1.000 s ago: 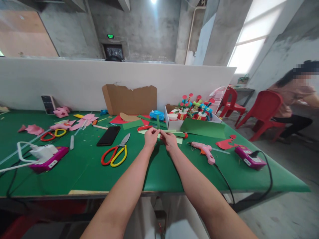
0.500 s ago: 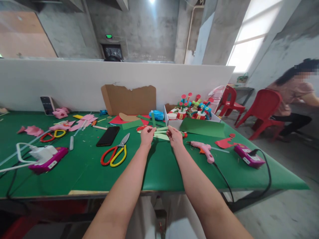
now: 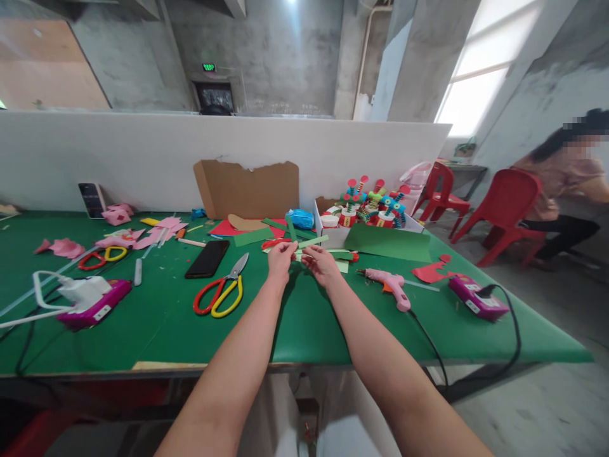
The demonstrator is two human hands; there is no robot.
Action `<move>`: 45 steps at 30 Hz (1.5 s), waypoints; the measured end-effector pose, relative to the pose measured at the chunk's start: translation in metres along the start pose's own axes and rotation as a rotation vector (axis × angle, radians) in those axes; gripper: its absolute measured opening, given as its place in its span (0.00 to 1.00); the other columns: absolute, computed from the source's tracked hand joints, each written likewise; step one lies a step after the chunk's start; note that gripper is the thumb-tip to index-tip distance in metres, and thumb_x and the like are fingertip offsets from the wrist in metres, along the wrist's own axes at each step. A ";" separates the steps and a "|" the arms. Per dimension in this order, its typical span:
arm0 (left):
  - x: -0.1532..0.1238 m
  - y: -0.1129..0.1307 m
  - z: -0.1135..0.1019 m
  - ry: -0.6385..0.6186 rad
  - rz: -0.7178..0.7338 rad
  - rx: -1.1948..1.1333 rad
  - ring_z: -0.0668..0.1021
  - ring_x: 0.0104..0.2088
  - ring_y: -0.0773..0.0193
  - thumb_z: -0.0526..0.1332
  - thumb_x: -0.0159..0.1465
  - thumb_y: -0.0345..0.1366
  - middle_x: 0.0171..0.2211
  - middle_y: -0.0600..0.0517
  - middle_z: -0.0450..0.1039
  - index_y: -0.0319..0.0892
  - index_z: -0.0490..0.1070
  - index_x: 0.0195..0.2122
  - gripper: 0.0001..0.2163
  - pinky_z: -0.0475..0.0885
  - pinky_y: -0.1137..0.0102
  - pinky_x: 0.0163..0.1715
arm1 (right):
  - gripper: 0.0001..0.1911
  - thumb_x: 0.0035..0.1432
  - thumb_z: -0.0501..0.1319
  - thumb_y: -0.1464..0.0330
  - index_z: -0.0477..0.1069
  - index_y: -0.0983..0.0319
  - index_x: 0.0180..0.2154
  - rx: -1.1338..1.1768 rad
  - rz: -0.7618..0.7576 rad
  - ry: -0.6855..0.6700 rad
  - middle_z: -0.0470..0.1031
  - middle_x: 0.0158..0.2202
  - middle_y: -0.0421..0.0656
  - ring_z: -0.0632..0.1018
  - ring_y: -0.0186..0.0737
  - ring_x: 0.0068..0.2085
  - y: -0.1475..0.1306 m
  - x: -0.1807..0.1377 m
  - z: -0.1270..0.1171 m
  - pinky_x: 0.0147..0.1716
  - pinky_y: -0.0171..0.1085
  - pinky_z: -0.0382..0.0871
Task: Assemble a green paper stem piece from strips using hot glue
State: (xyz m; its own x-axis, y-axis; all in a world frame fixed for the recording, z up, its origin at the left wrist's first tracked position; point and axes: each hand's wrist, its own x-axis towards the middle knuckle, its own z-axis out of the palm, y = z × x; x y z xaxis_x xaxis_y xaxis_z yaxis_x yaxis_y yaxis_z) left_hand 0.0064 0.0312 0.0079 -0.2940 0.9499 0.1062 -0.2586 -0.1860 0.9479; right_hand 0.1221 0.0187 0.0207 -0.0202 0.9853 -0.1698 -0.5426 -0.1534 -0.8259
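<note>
My left hand point(image 3: 281, 259) pinches green paper strips point(image 3: 313, 242) close to where they meet. One strip stands up from the fingers and another points right. My right hand point(image 3: 320, 263) is close beside it, fingers pinched near the lower, paler strip. Fingers cover the place where the strips join. Under and behind the hands lie light green paper pieces point(image 3: 342, 266) and a red-handled tool point(image 3: 275, 243), partly hidden. Scissors point(image 3: 222, 289) with one red and one yellow handle lie left of my left arm. A pink glue gun point(image 3: 389, 285) rests right of my right hand.
A black phone point(image 3: 207, 259) lies left of centre. Behind the hands stands a box point(image 3: 333, 237) of colourful paper figures, with green card point(image 3: 387, 242) before it. Purple power strips point(image 3: 478, 298) with cords sit at both sides. A person point(image 3: 566, 171) sits at far right.
My right hand has moved left, closer to my left hand, along the strips. The right-pointing strip now extends past the fingers, and the upright strip leans slightly left.
</note>
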 end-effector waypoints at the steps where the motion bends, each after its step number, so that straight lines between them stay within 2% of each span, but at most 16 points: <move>1: 0.000 -0.001 0.000 -0.026 -0.003 0.007 0.67 0.18 0.71 0.73 0.44 0.48 0.16 0.57 0.67 0.40 0.72 0.22 0.17 0.63 0.73 0.22 | 0.08 0.47 0.69 0.76 0.71 0.62 0.25 -0.025 -0.005 -0.012 0.76 0.21 0.38 0.76 0.30 0.22 0.003 0.000 0.001 0.27 0.30 0.75; 4: 0.001 -0.003 -0.001 -0.051 0.014 0.045 0.68 0.19 0.71 0.73 0.44 0.47 0.17 0.56 0.68 0.40 0.73 0.23 0.17 0.63 0.74 0.21 | 0.08 0.46 0.68 0.77 0.70 0.63 0.23 -0.059 -0.035 0.007 0.75 0.20 0.38 0.75 0.31 0.23 0.006 0.000 0.003 0.28 0.31 0.75; 8: -0.002 -0.001 0.000 0.012 0.008 0.061 0.67 0.18 0.71 0.73 0.44 0.47 0.15 0.57 0.66 0.40 0.73 0.21 0.16 0.62 0.74 0.20 | 0.09 0.44 0.67 0.79 0.70 0.63 0.23 -0.079 -0.012 -0.018 0.77 0.23 0.38 0.76 0.31 0.23 0.003 -0.002 0.005 0.26 0.30 0.74; 11: -0.006 0.003 0.003 0.007 -0.024 0.033 0.67 0.18 0.71 0.73 0.44 0.47 0.16 0.57 0.68 0.40 0.72 0.21 0.17 0.63 0.74 0.20 | 0.08 0.46 0.69 0.75 0.71 0.63 0.24 -0.090 0.004 -0.047 0.76 0.23 0.39 0.76 0.31 0.23 0.003 -0.004 0.005 0.26 0.30 0.74; 17: -0.012 0.004 0.007 -0.053 -0.057 0.072 0.67 0.18 0.72 0.74 0.43 0.47 0.17 0.56 0.68 0.39 0.72 0.20 0.17 0.63 0.74 0.20 | 0.12 0.47 0.72 0.72 0.70 0.64 0.21 -0.174 -0.021 0.062 0.73 0.17 0.38 0.73 0.29 0.19 0.008 -0.003 0.002 0.21 0.26 0.71; 23: -0.010 0.001 0.005 -0.025 -0.078 0.092 0.66 0.17 0.71 0.72 0.46 0.46 0.15 0.57 0.65 0.40 0.71 0.19 0.16 0.61 0.73 0.19 | 0.12 0.45 0.73 0.72 0.70 0.63 0.22 -0.180 -0.011 0.051 0.74 0.17 0.38 0.74 0.30 0.19 0.009 -0.001 0.000 0.20 0.28 0.72; 30: -0.012 0.003 0.006 -0.042 0.040 0.187 0.64 0.17 0.71 0.70 0.48 0.46 0.14 0.57 0.64 0.41 0.70 0.18 0.15 0.58 0.74 0.18 | 0.08 0.43 0.71 0.74 0.73 0.64 0.19 -0.236 -0.102 0.038 0.73 0.16 0.38 0.73 0.32 0.20 0.010 0.005 -0.003 0.23 0.31 0.72; 40: -0.017 0.011 0.005 -0.069 0.115 0.235 0.66 0.18 0.69 0.67 0.52 0.39 0.15 0.57 0.65 0.41 0.70 0.19 0.11 0.59 0.72 0.22 | 0.07 0.43 0.70 0.71 0.73 0.63 0.20 -0.256 -0.193 0.045 0.72 0.17 0.36 0.71 0.31 0.20 0.008 -0.002 0.002 0.25 0.32 0.71; 45: -0.019 0.011 0.004 -0.072 0.130 0.225 0.65 0.19 0.69 0.67 0.52 0.39 0.15 0.57 0.65 0.42 0.70 0.20 0.10 0.59 0.73 0.22 | 0.08 0.43 0.70 0.68 0.72 0.62 0.20 -0.250 -0.223 0.059 0.72 0.16 0.36 0.72 0.31 0.21 0.013 -0.008 0.005 0.25 0.31 0.71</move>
State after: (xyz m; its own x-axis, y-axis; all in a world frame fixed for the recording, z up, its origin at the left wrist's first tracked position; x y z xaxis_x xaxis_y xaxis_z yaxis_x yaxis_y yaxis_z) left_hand 0.0123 0.0120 0.0179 -0.2432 0.9385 0.2451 -0.0094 -0.2550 0.9669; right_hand 0.1113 0.0096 0.0140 0.1279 0.9918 0.0050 -0.3051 0.0441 -0.9513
